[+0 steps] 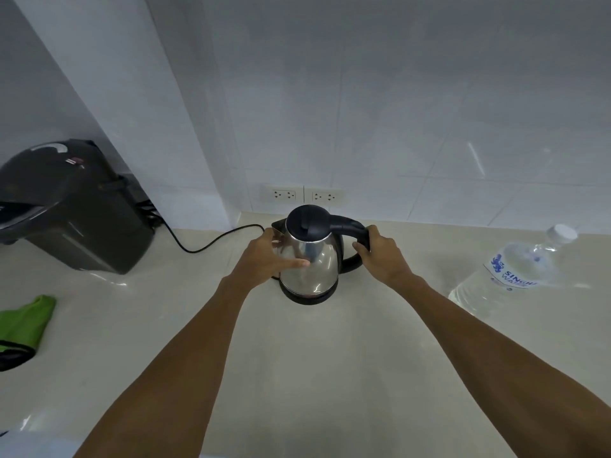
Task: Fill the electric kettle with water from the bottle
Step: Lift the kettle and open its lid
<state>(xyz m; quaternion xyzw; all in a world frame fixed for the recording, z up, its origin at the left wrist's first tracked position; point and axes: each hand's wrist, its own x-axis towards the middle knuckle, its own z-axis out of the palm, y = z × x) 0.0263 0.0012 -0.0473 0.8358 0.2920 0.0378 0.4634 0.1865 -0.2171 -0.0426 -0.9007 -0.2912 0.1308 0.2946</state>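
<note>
2 bare hands meet on the electric kettle [310,259], which stands upright on its black base [309,295] on the pale countertop [297,375], just in front of the tiled wall [396,110]. Its black lid [307,223] is down and its spout points to the kettle's left.

From the head camera, the left hand [267,256] lies against the kettle's steel body on the spout side, fingers spread and loosely curved around the metal, thumb stretched across the front of the body. It presses on the surface more than it wraps it. The right hand [382,256] is curled around the black handle [355,239] on the kettle's right side, fingers closed over the grip near its top.

Well to the right of the kettle stands the clear water bottle [515,272], its white cap [563,231] on, a blue-printed label facing forward; no hand touches it.

Behind the kettle, 2 white wall sockets [304,195] sit low on the tiles. Left of the kettle, a black cord [205,244] runs over the countertop toward a dark appliance [72,209] standing well apart from the kettle. Further left, at the frame's edge, lies a green cloth [26,322].
</note>
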